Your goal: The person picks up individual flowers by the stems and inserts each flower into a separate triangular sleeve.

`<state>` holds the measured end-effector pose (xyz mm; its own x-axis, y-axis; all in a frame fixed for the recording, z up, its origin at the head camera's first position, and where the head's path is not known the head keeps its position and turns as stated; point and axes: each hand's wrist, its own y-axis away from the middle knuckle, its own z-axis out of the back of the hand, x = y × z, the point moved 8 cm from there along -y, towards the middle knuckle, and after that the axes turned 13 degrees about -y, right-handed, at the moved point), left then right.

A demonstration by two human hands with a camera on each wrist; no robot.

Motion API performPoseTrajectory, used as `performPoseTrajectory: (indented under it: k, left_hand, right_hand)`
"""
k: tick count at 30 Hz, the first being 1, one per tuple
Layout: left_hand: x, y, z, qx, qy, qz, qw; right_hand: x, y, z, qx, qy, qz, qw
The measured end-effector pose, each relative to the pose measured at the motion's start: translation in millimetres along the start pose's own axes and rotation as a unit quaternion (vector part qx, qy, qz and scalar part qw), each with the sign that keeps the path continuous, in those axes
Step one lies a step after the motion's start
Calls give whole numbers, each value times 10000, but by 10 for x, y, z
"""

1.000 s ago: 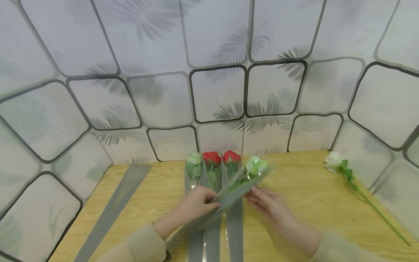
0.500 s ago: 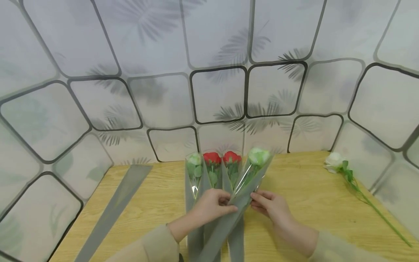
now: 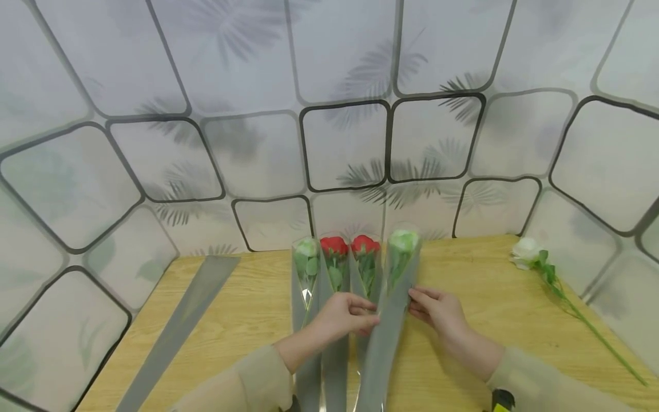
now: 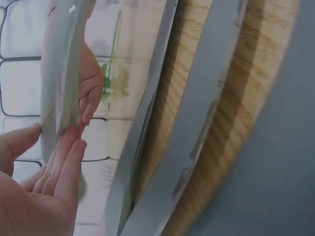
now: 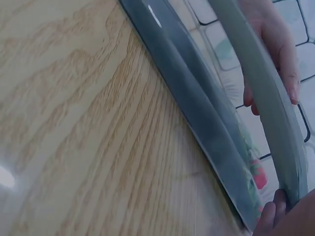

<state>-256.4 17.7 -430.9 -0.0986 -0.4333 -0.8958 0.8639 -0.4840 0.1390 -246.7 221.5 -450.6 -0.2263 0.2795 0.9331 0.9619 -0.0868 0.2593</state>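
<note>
In the head view a pale green rose in a grey-and-clear wrapping sleeve [image 3: 393,320] stands nearly lengthwise, raised off the table. My left hand [image 3: 342,317] pinches its left edge between thumb and fingers; in the left wrist view the same hand [image 4: 47,191] grips the wrap from below. On the opposite edge, my right hand [image 3: 445,315] pinches with thumb and fingertips. Just left lie two wrapped red roses [image 3: 334,246] and another wrapped green rose [image 3: 306,249], side by side. The right wrist view shows the held sleeve [image 5: 268,93] apart from the flat ones.
An unwrapped white rose [image 3: 525,253] with a long green stem lies at the table's right. At the left lies a flat grey sleeve [image 3: 180,332] with no flower showing. The wooden table [image 3: 489,303] backs onto a patterned wall covering [image 3: 345,149].
The held green rose has swung from a strong rightward slant to almost straight, beside the red roses. My left hand has shifted right, and my right hand has moved slightly right.
</note>
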Motion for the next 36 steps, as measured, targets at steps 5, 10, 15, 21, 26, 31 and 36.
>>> performPoseTrajectory:
  k: [5, 10, 15, 21, 26, 31, 36]
  left_hand:
    - [48, -50, -59, -189, 238, 164, 9994]
    - [78, -128, -141, -254, 176, 169, 9994]
    - [86, -167, -186, -300, 58, 188, 9994]
    - [85, -174, -224, -275, 79, 96, 9995]
    - [82, -184, -238, -273, -24, 45, 9996]
    - [25, -184, -257, -199, -325, -22, 9993]
    - [-34, -172, -252, -156, -1279, -160, 9915]
  right_hand:
    - [-42, -104, 43, -62, 14, -3, 10000]
    - [-82, -220, 96, -105, 61, 8, 9999]
    - [-82, -331, 122, -43, 453, 54, 9989]
    - [-75, -439, 140, -32, 758, 100, 9971]
    - [-77, -529, 144, -59, 717, 118, 9973]
    - [-54, -584, 149, -59, 1032, 230, 9944]
    - [-10, -643, 152, -7, 1794, 577, 9821]
